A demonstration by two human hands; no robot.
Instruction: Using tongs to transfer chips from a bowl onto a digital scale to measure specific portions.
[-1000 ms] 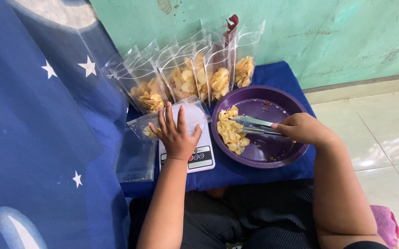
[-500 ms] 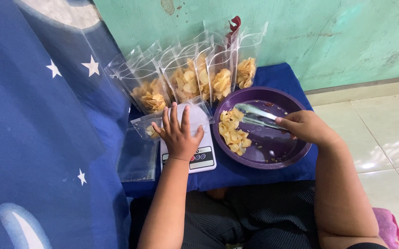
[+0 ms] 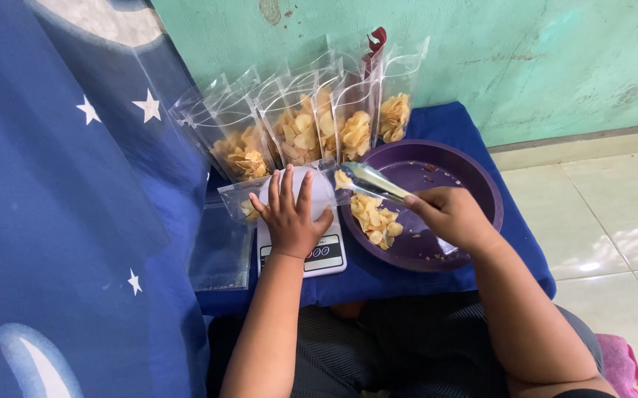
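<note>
My left hand lay flat, fingers spread, on a clear pouch atop the white scale. My right hand gripped metal tongs pinching a chip at the pouch mouth. Below the tongs, chips sat in the purple bowl. Beyond both hands stood filled pouches.

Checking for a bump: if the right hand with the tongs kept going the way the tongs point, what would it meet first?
Probably the clear pouch lying on the scale, under the left hand; the right hand's tongs point left at its opening. Depth is unclear.
</note>
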